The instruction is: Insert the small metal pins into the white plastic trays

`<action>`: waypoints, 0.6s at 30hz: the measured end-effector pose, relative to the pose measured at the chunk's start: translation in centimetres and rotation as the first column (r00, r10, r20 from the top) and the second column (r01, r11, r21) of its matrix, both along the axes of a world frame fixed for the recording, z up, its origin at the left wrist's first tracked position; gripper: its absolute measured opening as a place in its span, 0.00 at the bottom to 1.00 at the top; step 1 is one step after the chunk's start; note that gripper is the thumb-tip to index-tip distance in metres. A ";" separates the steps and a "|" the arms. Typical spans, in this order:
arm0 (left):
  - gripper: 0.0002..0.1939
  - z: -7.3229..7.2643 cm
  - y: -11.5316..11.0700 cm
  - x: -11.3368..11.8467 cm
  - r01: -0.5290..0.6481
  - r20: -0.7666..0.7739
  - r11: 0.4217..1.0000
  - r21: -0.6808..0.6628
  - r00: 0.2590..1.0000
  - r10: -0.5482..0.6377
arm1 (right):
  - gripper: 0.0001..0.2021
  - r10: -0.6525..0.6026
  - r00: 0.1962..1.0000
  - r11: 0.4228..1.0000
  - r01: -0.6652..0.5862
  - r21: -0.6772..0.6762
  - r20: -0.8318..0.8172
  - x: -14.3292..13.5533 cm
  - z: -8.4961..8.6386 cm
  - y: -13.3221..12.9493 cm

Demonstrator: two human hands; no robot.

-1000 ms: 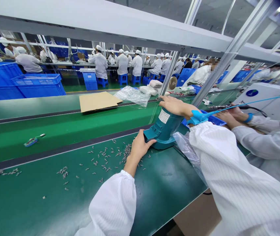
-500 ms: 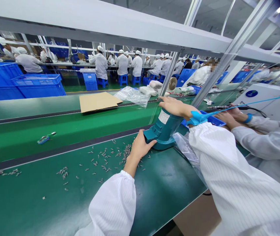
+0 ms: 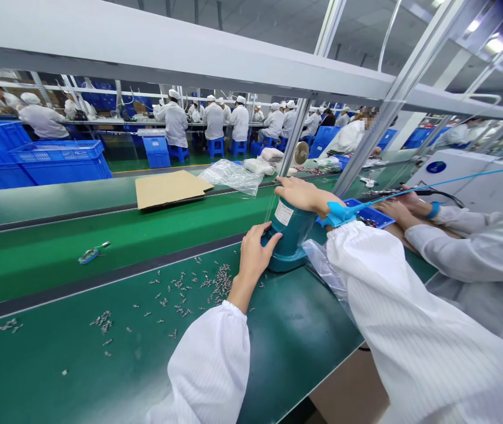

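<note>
A teal machine with a rounded body and a white label stands on the green worktop. My right hand lies over its top, fingers reaching past the rim; a blue strap circles that wrist. Lower down, my left hand clasps the machine's left side between thumb and fingers, and hides part of it. Many small metal parts are scattered on the worktop left of my left hand. A clear plastic bag lies against the machine's right side, partly behind my right sleeve.
A blue tray of small parts sits behind my right wrist. Close on the right, a co-worker's hands hold a tool. A small circuit assembly rests on the green belt; cardboard lies beyond. A metal post rises ahead.
My left hand has shifted up from the machine's projecting front lip to its side; the lip no longer shows. My right hand stays on top. The whole view has shifted slightly.
</note>
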State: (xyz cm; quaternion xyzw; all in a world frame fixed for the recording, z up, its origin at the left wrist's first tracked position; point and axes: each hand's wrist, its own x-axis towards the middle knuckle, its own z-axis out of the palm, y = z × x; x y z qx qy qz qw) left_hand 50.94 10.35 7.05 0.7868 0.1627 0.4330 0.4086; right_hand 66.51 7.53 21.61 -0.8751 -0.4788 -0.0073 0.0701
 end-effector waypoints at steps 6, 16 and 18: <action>0.16 0.0 -0.2 0.2 -0.016 0.009 0.999 -0.032 1.000 0.016 | 0.30 0.005 1.000 1.000 -0.005 -0.001 0.005 0.3 -0.1 0.1; 0.17 0.1 -0.7 0.4 -0.053 0.021 0.997 -0.053 0.998 0.054 | 0.31 -0.007 1.000 1.000 0.007 -0.005 -0.007 -0.4 0.2 -0.1; 0.17 0.1 -0.9 0.4 -0.063 0.024 0.996 -0.062 0.998 0.065 | 0.31 -0.009 1.000 1.000 0.009 0.001 -0.006 -0.3 0.2 -0.1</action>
